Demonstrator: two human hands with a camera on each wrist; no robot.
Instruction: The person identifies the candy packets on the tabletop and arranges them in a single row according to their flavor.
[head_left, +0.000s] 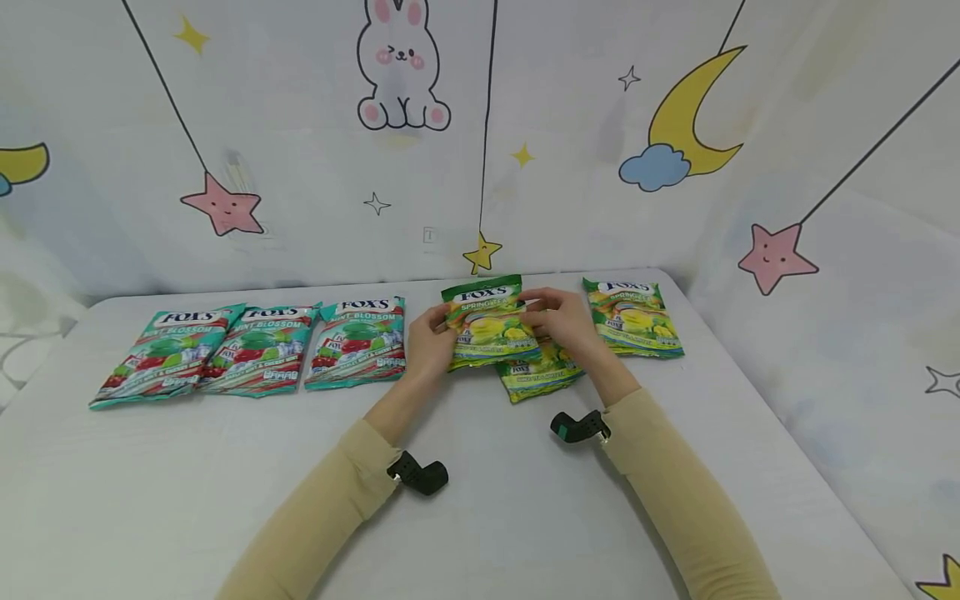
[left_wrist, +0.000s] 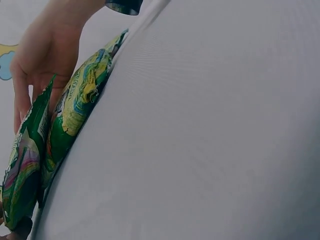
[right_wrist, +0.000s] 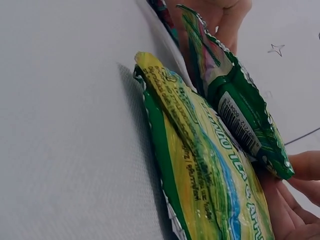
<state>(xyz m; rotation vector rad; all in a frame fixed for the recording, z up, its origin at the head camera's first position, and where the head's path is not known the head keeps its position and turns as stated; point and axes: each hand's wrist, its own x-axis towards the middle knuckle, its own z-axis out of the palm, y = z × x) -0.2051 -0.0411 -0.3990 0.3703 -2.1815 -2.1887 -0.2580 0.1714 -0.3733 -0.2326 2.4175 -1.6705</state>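
Note:
A green and yellow candy bag (head_left: 491, 325) labelled FOX'S Spring Tea is held upright between my two hands near the back of the table. My left hand (head_left: 431, 340) grips its left edge, and my right hand (head_left: 564, 321) pinches the right edge. Behind and partly below it, a second green candy bag (head_left: 538, 379) lies on the table, largely covered. In the right wrist view the held bag (right_wrist: 235, 107) shows its barcode side, leaning close over the lower bag (right_wrist: 200, 155). A third green candy bag (head_left: 633, 321) lies just right of my right hand.
Left of my left hand, three teal FOX'S Mint Blossom bags lie in a row: a near one (head_left: 356, 346), a middle one (head_left: 258, 354) and a far-left one (head_left: 168, 354). The white table (head_left: 487, 517) meets a printed cloth backdrop (head_left: 300, 167) along its back edge.

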